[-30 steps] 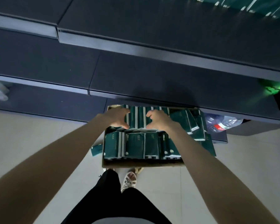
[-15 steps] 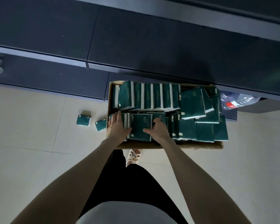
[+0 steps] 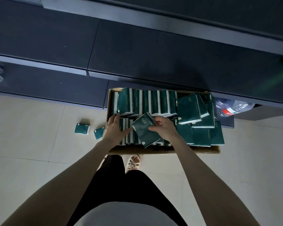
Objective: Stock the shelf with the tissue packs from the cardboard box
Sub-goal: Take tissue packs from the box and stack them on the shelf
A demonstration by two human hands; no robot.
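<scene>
Held pack: one dark green tissue pack (image 3: pixel 143 130) sits tilted above the near row of the box, its broad face up and one corner pointing near-right.
Right hand: the right hand (image 3: pixel 164 130) grips that pack by its right side; the thumb lies across the top face and the other fingers (image 3: pixel 158 119) curl over the far right edge, so most of the pack sticks out to the left of the hand.
Left hand: the left hand (image 3: pixel 115 130) lies flat with straight, spread fingers on the upright packs in the near left corner, holding nothing; its thumb points right, just beside the held pack's left edge.
Cardboard box: the cardboard box (image 3: pixel 153 150) stands on the floor (image 3: pixel 31 160) against the foot of the shelf (image 3: pixel 137 51).
Tissue packs: the tissue packs (image 3: pixel 151 101) stand on edge in a far row, with looser ones lying flat at the right.
Loose packs: two loose packs (image 3: pixel 82 128) lie on the tiles left of the box.
Water bottle: a water bottle (image 3: pixel 232 108) lies on its side at the box's far right.
</scene>
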